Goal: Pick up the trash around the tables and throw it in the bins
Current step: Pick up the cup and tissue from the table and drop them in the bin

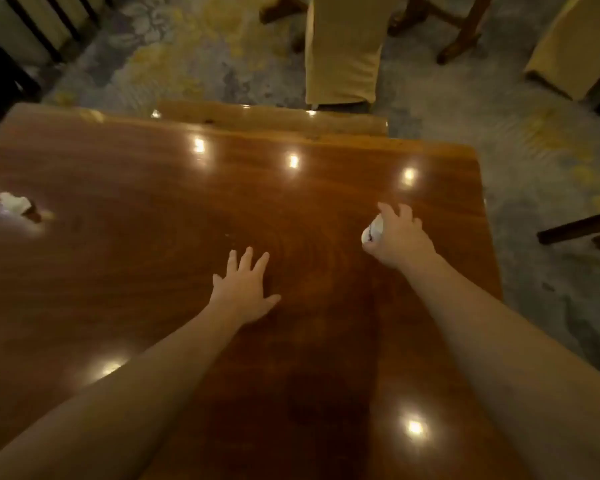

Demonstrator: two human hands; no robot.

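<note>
My right hand (399, 237) is closed around a white crumpled wad of paper (373, 230) above the right part of a glossy brown wooden table (153, 271). My left hand (245, 289) lies flat on the tabletop near the middle, fingers spread, holding nothing. A second crumpled white tissue (14, 201) lies on the table at the far left, with a small dark scrap (33, 214) beside it.
A chair with a yellow cover (343, 53) stands beyond the table's far edge; another covered chair (568, 46) is at the upper right. Dark wooden chair legs (575, 230) jut in at the right. Patterned carpet (541, 168) surrounds the table.
</note>
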